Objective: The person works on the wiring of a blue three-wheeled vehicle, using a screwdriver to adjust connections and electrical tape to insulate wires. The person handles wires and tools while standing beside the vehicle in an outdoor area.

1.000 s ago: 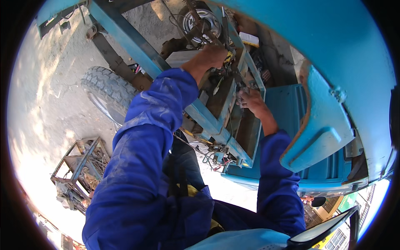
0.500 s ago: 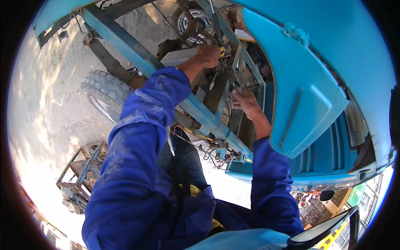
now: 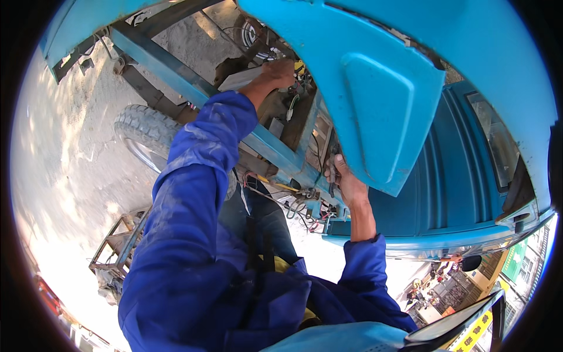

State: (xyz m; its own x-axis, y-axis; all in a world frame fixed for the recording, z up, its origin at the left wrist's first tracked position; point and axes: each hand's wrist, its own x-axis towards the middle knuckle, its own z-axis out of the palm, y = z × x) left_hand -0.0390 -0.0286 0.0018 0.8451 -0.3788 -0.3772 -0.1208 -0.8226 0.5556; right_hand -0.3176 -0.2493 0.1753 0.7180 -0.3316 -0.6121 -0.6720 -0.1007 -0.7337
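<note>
My left hand (image 3: 278,73) is closed among the wires inside the blue metal frame (image 3: 258,141), beside a small yellow part (image 3: 299,66). What its fingers hold is hidden. A loose pale connector on a wire (image 3: 291,107) hangs just below that hand. Nearer to me, my right hand (image 3: 349,182) is closed around a dark slim tool (image 3: 333,170), whose exact kind I cannot make out. This hand is by the frame's near end, under the lower edge of a blue panel (image 3: 378,117).
A treaded tyre (image 3: 143,129) stands left of the frame. Loose wires (image 3: 299,211) hang at the frame's near end. A rusty metal rack (image 3: 120,240) sits on the ground at lower left. The blue vehicle body (image 3: 446,164) fills the right side.
My right hand has come back toward me from inside the frame, with the dark slim tool in it. My left hand stays among the wires. The view has shifted, with the blue panel now farther left.
</note>
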